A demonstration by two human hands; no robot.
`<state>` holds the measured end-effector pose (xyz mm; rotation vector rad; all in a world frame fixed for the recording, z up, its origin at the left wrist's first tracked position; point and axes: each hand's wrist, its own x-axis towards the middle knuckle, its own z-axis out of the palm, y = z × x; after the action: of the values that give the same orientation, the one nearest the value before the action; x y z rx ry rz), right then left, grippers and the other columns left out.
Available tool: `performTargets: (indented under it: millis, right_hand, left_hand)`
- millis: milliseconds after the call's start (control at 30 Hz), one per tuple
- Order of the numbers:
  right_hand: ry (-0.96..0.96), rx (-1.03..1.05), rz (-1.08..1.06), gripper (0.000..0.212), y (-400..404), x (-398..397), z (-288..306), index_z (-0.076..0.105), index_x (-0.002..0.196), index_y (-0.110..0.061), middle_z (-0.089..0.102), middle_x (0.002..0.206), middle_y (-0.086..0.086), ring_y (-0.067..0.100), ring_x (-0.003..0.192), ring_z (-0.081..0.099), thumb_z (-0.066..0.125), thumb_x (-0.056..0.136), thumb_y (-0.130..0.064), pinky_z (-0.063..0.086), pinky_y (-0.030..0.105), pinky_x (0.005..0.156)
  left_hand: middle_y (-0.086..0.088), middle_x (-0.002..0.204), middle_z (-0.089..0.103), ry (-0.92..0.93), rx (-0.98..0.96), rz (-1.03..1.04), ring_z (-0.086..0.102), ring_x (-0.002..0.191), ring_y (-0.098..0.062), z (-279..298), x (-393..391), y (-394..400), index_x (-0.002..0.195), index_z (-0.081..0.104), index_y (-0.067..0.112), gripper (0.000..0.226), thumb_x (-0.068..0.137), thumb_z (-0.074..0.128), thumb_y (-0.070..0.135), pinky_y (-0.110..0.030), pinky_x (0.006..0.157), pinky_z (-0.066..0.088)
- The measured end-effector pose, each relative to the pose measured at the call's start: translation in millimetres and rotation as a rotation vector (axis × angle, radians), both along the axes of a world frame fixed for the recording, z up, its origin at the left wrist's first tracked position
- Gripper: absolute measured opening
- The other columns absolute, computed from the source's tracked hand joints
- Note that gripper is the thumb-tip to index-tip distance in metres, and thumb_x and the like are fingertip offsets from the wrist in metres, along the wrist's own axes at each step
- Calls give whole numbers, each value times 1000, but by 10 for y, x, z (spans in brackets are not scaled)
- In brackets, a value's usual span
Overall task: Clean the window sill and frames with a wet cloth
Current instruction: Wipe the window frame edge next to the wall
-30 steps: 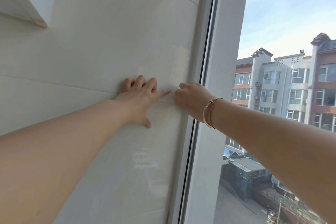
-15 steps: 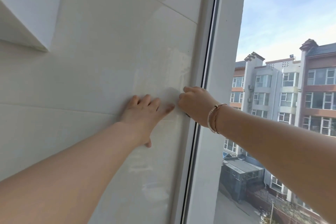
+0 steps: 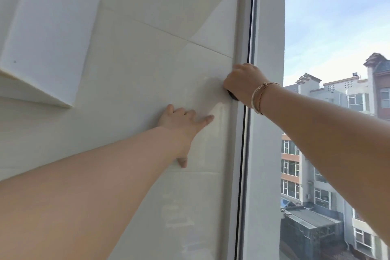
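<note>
— Where's the cloth? I can hardly see it.

— Only a dark scrap of it (image 3: 232,97) pokes out under the right hand (image 3: 244,85). That hand is curled tight around it and pushed into the window frame (image 3: 240,27), right where the frame meets the tiled wall (image 3: 126,59).

— And the other hand?

— The left hand (image 3: 181,122) lies flat on the tile, fingers spread and straight, holding nothing. Looks like it is bracing. The two hands are near each other but not touching.

— So what worries you?

— A few things. The cloth is bunched so small that bare knuckles may end up rubbing the frame instead, leaving a strip uncleaned. And the dark seal (image 3: 242,143) beside the glass sits just by the fist; drag hard along it and I'd guess the cloth could catch or smear dirt onto the pane (image 3: 266,154).

— The tile looks streaky already.

— Yes, there are pale smears around the left fingers. If that surface is wet, the bracing palm could slide, and with both arms stretched out, balance goes with it.

— The bracelet (image 3: 258,99)?

— It hangs on the right wrist, close to the frame. A careless pass might scrape it against the frame.

— And the sill?

— Out of sight from here, so I can't tell its state.
</note>
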<state>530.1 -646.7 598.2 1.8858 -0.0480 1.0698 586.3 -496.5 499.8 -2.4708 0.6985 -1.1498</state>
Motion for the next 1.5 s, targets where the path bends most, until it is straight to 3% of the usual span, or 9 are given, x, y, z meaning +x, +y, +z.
performTargets:
  millis: [200, 367, 533, 733, 967, 1267, 1333, 1400, 1500]
  right_hand:
    - [117, -16, 88, 29, -121, -8, -441, 58, 81, -21, 57, 84, -5, 19, 97, 48, 52, 76, 7, 37, 26, 76]
    - [209, -83, 106, 28, -151, -20, -677, 60, 87, -17, 60, 90, -2, 21, 95, 49, 49, 79, 8, 40, 28, 77]
    - [173, -96, 60, 31, -145, -101, -346, 58, 87, -20, 61, 93, -4, 21, 97, 48, 48, 78, 8, 43, 29, 83]
    - [-26, -38, -28, 28, 47, -93, 355, 46, 75, -20, 50, 81, 1, 23, 101, 49, 50, 77, 7, 36, 27, 78]
    - [-158, 25, -70, 26, 12, 30, 726, 62, 90, -13, 62, 96, 8, 27, 106, 49, 53, 76, 8, 41, 32, 85]
    - [52, 113, 140, 25, -127, 3, -190, 62, 89, -13, 62, 91, 1, 23, 105, 47, 52, 78, 7, 40, 29, 84]
    - [101, 88, 146, 25, -114, 17, -448, 65, 80, -14, 64, 81, 1, 24, 97, 52, 60, 69, 8, 43, 30, 77]
    - [119, 89, 148, 30, -108, 40, -640, 62, 53, -16, 57, 54, -2, 22, 71, 58, 76, 40, 7, 46, 25, 57]
    - [117, 56, 180, 39, -146, 81, -779, 52, 37, -18, 45, 40, -5, 18, 54, 53, 75, 19, 7, 40, 20, 45]
  left_hand:
    - [2, 133, 40, 18, -61, -15, 39, 123, -23, 95, -39, -14, 145, -14, 41, 131, 57, 82, 53, -39, 96, 27]
    - [1, 133, 41, 27, -73, -25, 38, 125, -23, 102, -51, -2, 145, -15, 41, 131, 58, 82, 52, -40, 98, 27]
    - [2, 134, 40, 21, -39, -35, 38, 126, -23, 117, -21, 25, 146, -13, 40, 130, 58, 82, 53, -41, 98, 28]
    - [4, 139, 39, 61, 30, -51, 38, 128, -21, 248, 0, 50, 147, -15, 38, 135, 56, 83, 54, -41, 97, 33]
    - [-2, 132, 52, 108, -50, -107, 51, 120, -25, 372, 78, 6, 149, -15, 29, 144, 51, 90, 44, -34, 88, 41]
    - [3, 134, 50, 137, -96, -40, 44, 124, -24, 298, -21, -19, 146, -20, 33, 140, 57, 87, 40, -37, 92, 42]
    - [3, 136, 49, 147, -103, -40, 42, 125, -24, 292, -46, -21, 147, -20, 34, 140, 57, 88, 39, -37, 94, 40]
    - [4, 138, 46, 156, -107, -40, 40, 127, -24, 287, -58, -21, 147, -20, 34, 139, 58, 87, 38, -37, 97, 38]
    - [4, 140, 44, 168, -118, -36, 37, 130, -24, 273, -50, -19, 147, -20, 33, 139, 58, 87, 38, -37, 99, 36]
